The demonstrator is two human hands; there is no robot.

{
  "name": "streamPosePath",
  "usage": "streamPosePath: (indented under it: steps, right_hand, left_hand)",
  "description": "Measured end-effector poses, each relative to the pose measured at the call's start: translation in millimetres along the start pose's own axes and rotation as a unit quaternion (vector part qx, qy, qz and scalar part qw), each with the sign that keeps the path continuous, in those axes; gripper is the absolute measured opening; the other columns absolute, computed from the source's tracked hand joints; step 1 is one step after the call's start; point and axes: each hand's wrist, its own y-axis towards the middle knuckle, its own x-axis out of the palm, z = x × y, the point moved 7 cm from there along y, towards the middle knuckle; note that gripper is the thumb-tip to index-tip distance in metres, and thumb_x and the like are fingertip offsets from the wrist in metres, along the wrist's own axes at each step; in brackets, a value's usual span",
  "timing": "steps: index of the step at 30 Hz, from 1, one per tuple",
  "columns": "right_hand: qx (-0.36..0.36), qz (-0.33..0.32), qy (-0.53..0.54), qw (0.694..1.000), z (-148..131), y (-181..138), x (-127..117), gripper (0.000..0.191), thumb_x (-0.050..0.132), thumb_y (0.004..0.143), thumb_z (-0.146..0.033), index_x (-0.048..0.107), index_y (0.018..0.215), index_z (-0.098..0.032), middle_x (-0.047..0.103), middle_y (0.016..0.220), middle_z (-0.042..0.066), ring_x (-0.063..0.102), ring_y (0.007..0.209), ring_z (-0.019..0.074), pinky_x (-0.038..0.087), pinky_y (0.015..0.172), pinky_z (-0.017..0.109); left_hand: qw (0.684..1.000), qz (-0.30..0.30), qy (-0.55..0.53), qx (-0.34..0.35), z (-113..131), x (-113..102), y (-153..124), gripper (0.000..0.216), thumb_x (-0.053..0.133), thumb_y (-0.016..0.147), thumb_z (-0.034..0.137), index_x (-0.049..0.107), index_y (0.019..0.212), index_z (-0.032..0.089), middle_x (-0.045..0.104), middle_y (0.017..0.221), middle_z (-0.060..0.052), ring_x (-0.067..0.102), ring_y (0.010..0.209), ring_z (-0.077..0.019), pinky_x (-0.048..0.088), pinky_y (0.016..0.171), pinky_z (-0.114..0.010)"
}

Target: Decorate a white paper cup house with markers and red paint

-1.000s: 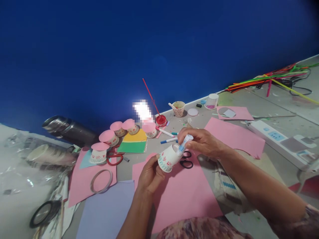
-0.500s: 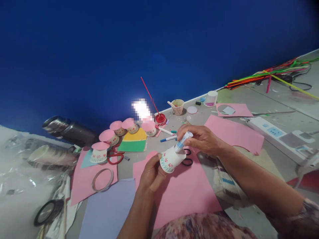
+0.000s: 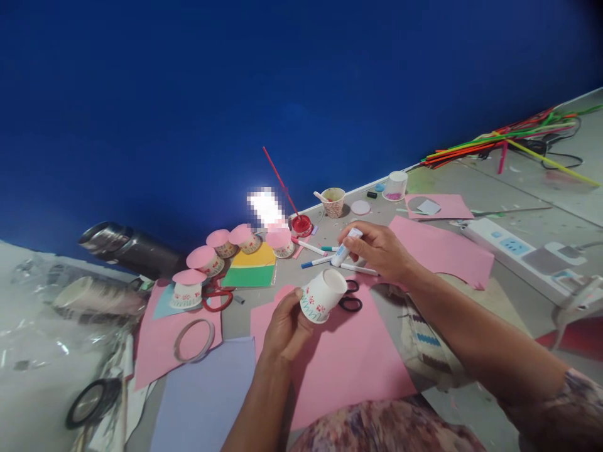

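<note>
My left hand point(image 3: 288, 323) is closed round a white paper cup point(image 3: 321, 301), held upside down and tilted, with red flowers and a green wavy line drawn on its side. Its bottom faces up. Beyond it, my right hand point(image 3: 377, 248) grips a white and blue glue stick point(image 3: 347, 247), a short way from the cup and apart from it. Beneath the cup lies pink paper point(image 3: 348, 364), with black-handled scissors point(image 3: 351, 297) on it. Several markers point(image 3: 316, 262) lie just past the glue stick.
Several decorated cups with pink paper discs on top point(image 3: 187, 290) stand at the left. Nearby are a tape roll point(image 3: 193, 341), red-handled scissors point(image 3: 218, 300) and lilac paper point(image 3: 202, 402). A power strip point(image 3: 513, 251) lies right. A red paint pot point(image 3: 301, 226) with a brush stands by the blue wall.
My right hand has lifted the glue stick off the cup's bottom and moved it slightly up and away. The cup stays in my left hand, its bottom now uncovered.
</note>
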Motion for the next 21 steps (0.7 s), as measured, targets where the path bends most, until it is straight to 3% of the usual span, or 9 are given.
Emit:
streamPosePath:
  steps: [8,15,17,21]
  right_hand:
    - [-0.029,-0.07,0.065,0.995,-3.4,-6.8,14.5,0.038,0.067,0.097,-0.058,0.073,0.095,-0.02,0.068,0.076,0.0,0.058,0.066,0.0145,0.045,0.062,0.026]
    - [-0.075,-0.224,0.058,0.97,-16.1,-18.4,25.1,0.041,0.064,0.1,-0.059,0.071,0.097,-0.019,0.065,0.083,0.001,0.057,0.069,0.0137,0.043,0.064,0.026]
    - [-0.07,-0.199,0.044,0.977,-13.9,-16.1,23.1,0.04,0.064,0.101,-0.058,0.071,0.097,-0.019,0.064,0.083,0.0,0.055,0.067,0.0127,0.042,0.062,0.026]
    - [-0.021,-0.08,0.019,0.996,-3.1,-7.0,9.8,0.037,0.065,0.099,-0.055,0.07,0.093,-0.019,0.058,0.068,-0.003,0.047,0.059,0.0121,0.035,0.056,0.026]
  left_hand:
    - [0.999,0.005,0.032,-0.001,-7.3,-0.2,0.9,0.009,0.074,0.083,0.006,0.071,0.077,0.012,0.079,0.079,-0.007,0.074,0.069,-0.0193,0.061,0.064,-0.028]
    - [0.993,-0.036,0.106,0.033,-2.3,2.3,-2.0,0.025,0.092,0.069,0.019,0.068,0.069,0.012,0.067,0.064,0.0,0.061,0.056,-0.0121,0.05,0.052,-0.023]
    - [0.991,-0.044,0.119,0.042,-1.2,3.7,-2.7,0.03,0.095,0.066,0.023,0.066,0.067,0.013,0.064,0.062,0.001,0.058,0.054,-0.0112,0.049,0.051,-0.023]
    - [0.991,-0.044,0.111,0.057,1.9,4.8,-2.8,0.033,0.096,0.064,0.024,0.066,0.068,0.013,0.069,0.07,-0.001,0.062,0.06,-0.0128,0.052,0.054,-0.024]
